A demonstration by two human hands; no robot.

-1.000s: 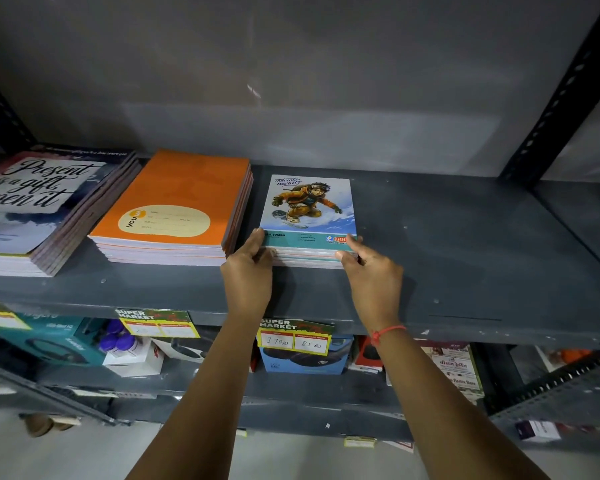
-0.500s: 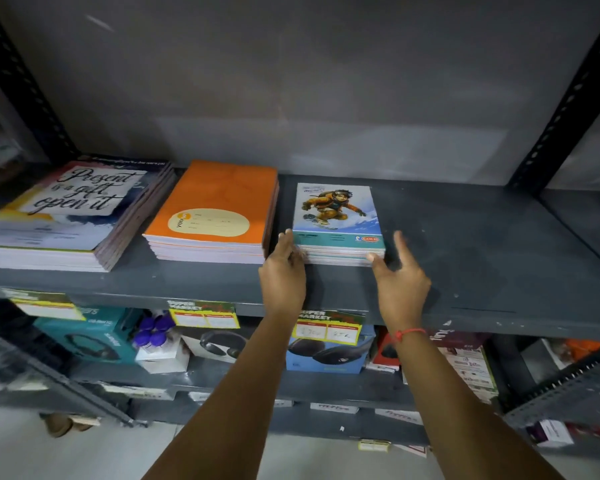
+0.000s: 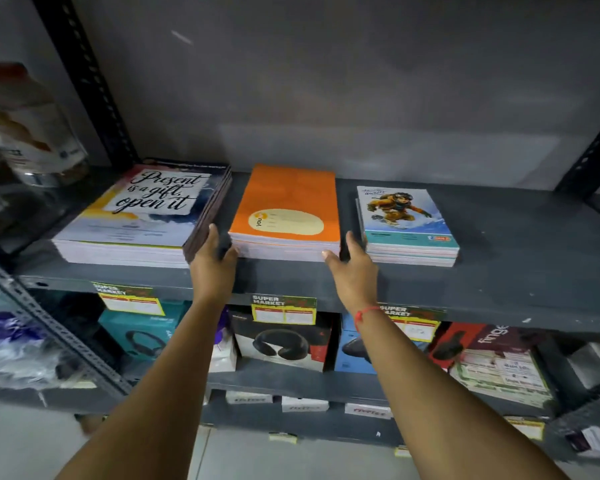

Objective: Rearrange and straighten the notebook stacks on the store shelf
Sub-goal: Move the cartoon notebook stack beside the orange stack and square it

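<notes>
Orange notebook stack (image 3: 286, 216) sits framed: left hand (image 3: 212, 268) at its near-left corner, right hand (image 3: 352, 271) at its near-right, both open, long axis running away.

Three notebook stacks (image 3: 286, 216) side by side on shelf (image 3: 520, 271)

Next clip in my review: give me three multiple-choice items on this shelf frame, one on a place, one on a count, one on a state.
1. Where does the orange-covered notebook stack sit?
A. leftmost
B. middle
C. rightmost

2. How many notebook stacks lie on the grey metal shelf?
A. two
B. three
C. five

3. What are the hands doing?
A. flanking the orange stack's front corners
B. lifting the snowboarder-cover stack
C. hanging below the shelf

Key: B, it lies between the "Present is a gift" stack and the snowboarder one; B, three separate piles show; A, left hand and right hand bracket it.
</notes>
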